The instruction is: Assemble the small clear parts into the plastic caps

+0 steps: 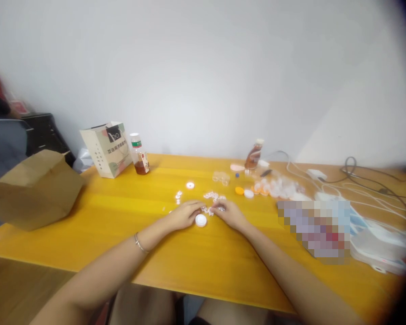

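Observation:
Small white openwork pieces (214,196) lie in a loose cluster in the middle of the yellow wooden table (175,257). My left hand (185,214) rests at the left side of this cluster, fingers reaching over the table; its fingertips are too blurred to show whether they hold anything. At the right of the cluster my right hand (230,214) has its fingertips pinched together on a small white piece (210,211). Just in front of the hands lies a round white lid (200,220). Another white ring-like disc (190,185) and several small white pieces (178,196) lie beyond my left hand.
A brown paper bag (33,194), printed carton bag (109,151) and bottle (140,155) occupy the left. Toward the right are another bottle (254,155), orange lid (239,191), clear plastic pieces (280,187), cables (375,185) and a blurred-out flat item (314,230).

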